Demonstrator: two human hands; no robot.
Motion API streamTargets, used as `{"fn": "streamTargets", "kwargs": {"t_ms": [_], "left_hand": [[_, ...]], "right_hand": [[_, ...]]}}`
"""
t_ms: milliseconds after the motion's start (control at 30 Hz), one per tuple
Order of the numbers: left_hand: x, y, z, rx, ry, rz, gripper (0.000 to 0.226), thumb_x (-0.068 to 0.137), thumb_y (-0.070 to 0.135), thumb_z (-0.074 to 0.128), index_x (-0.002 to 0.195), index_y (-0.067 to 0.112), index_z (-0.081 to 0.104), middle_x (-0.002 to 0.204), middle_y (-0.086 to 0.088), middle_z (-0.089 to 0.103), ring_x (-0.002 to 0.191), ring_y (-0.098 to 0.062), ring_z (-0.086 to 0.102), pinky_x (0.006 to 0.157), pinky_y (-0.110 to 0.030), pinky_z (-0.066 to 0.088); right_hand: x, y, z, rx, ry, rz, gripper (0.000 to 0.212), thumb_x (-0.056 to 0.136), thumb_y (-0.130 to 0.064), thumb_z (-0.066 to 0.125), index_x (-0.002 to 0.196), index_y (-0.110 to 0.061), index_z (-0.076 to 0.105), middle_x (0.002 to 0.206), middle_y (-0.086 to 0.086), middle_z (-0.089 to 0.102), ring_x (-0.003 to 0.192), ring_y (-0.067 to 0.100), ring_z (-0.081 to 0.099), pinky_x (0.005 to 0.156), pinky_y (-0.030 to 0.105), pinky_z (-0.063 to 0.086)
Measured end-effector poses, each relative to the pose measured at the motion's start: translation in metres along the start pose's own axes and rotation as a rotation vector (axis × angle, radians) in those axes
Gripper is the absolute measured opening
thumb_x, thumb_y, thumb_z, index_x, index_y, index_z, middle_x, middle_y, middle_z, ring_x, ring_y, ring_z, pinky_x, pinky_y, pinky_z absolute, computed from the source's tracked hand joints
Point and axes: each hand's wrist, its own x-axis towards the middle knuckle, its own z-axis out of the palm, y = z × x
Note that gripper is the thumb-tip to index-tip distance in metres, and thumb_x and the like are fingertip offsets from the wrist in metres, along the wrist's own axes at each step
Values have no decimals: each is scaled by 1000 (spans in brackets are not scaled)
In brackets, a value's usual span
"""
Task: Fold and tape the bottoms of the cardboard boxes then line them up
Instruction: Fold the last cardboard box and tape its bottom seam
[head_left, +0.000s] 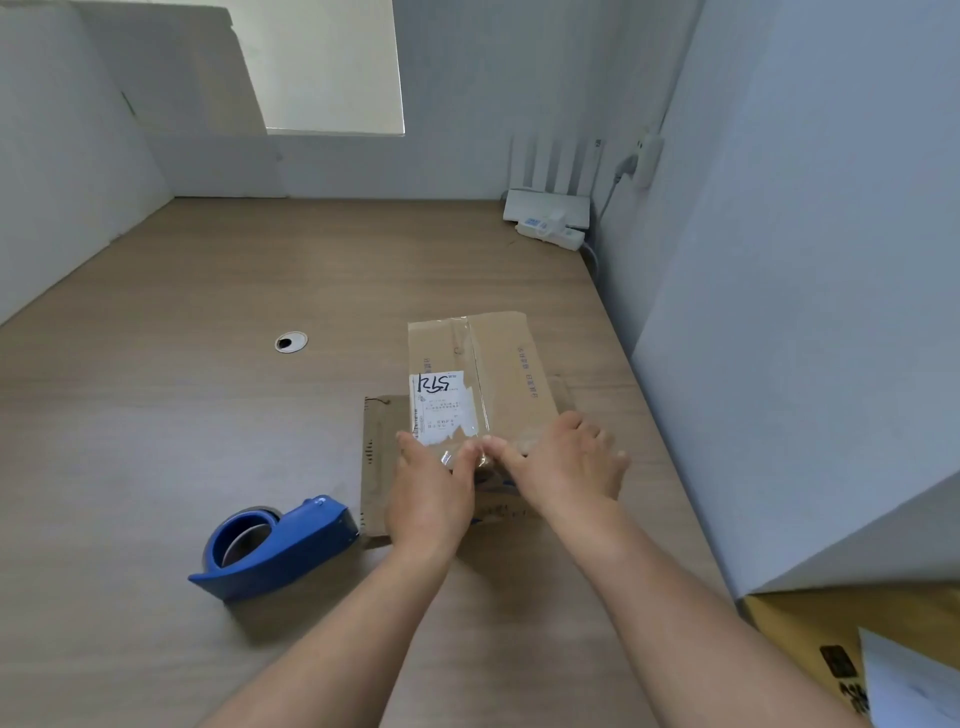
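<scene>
A brown cardboard box (498, 364) stands on the wooden table, its folded flaps facing up with a white shipping label (441, 405) and clear tape along the seam. My left hand (428, 493) and my right hand (561, 462) lie side by side on the box's near edge, fingers flat, pressing on the tape there. Their thumbs almost meet at the seam. A loose flap of the box (375, 467) lies flat on the table to the left. The blue tape dispenser (275, 545) rests on the table left of my left hand, untouched.
A cable hole (291, 342) is set in the table (182, 415). A white router and power strip (550, 218) sit at the far right corner. Grey partition walls (779, 312) close the desk on the left, back and right. Another cardboard box (831, 649) shows at the lower right.
</scene>
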Motion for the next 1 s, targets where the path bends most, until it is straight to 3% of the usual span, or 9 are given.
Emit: {"fn": "streamTargets", "kwargs": {"t_ms": [167, 267, 367, 433, 500, 600, 700, 833, 1000], "left_hand": [[2, -12, -4, 10, 35, 72, 56, 99, 46, 36, 143, 12, 30, 129, -8, 57, 113, -32, 54, 89, -43, 47], [3, -15, -12, -60, 29, 131, 34, 101, 38, 33, 121, 14, 46, 117, -5, 62, 93, -27, 57, 78, -42, 50], [3, -14, -17, -17, -22, 165, 34, 101, 40, 32, 119, 14, 43, 119, -6, 60, 86, -22, 53, 67, -34, 43], [6, -12, -19, 138, -58, 158, 57, 90, 61, 42, 122, 14, 40, 115, -6, 62, 88, -24, 57, 64, -32, 42], [9, -10, -20, 322, -47, 137, 81, 74, 78, 48, 122, 14, 38, 106, -5, 65, 88, -26, 61, 61, -31, 41], [11, -6, -23, 434, -10, 163, 78, 70, 81, 47, 110, 14, 40, 96, -6, 66, 85, -26, 61, 60, -31, 39], [15, -11, -30, 512, -30, 246, 72, 77, 74, 45, 114, 13, 40, 95, -7, 67, 86, -28, 63, 61, -31, 41], [25, -34, -40, 331, -142, 335, 61, 90, 54, 48, 140, 24, 32, 106, -2, 69, 94, -27, 62, 70, -32, 46], [26, -52, -42, -101, -276, 328, 57, 97, 35, 49, 148, 37, 25, 123, 13, 60, 106, -14, 60, 89, -23, 46]], "right_hand": [[11, 25, 10, 252, 37, -97, 51, 93, -54, 46, 106, -4, 52, 113, 14, 59, 106, 32, 52, 85, 36, 39], [18, 40, 4, 328, -24, -162, 33, 99, -39, 42, 88, -9, 50, 97, 12, 60, 90, 31, 54, 72, 35, 36], [21, 46, -9, 279, -113, -239, 39, 95, -49, 45, 81, -13, 49, 85, 7, 60, 81, 26, 53, 63, 32, 33], [20, 42, -17, 124, -131, -289, 57, 75, -73, 54, 88, -17, 54, 86, 0, 62, 83, 23, 58, 62, 31, 37], [19, 34, -22, -65, -92, -321, 75, 64, -82, 56, 102, -18, 55, 97, 0, 64, 93, 23, 61, 66, 30, 38], [20, 30, -23, -110, -54, -361, 76, 70, -78, 55, 109, -13, 52, 107, 4, 64, 99, 25, 60, 67, 30, 37], [27, 44, -18, -41, -96, -461, 59, 79, -68, 54, 97, -13, 47, 100, 6, 61, 92, 27, 57, 67, 33, 36], [34, 58, -11, 91, -160, -528, 42, 88, -52, 56, 78, -16, 36, 71, -9, 39, 75, 19, 44, 65, 31, 29], [26, 72, 5, 479, -150, -480, 18, 94, -20, 57, 90, -4, 62, 79, 1, 59, 76, 21, 52, 65, 27, 39]]}}
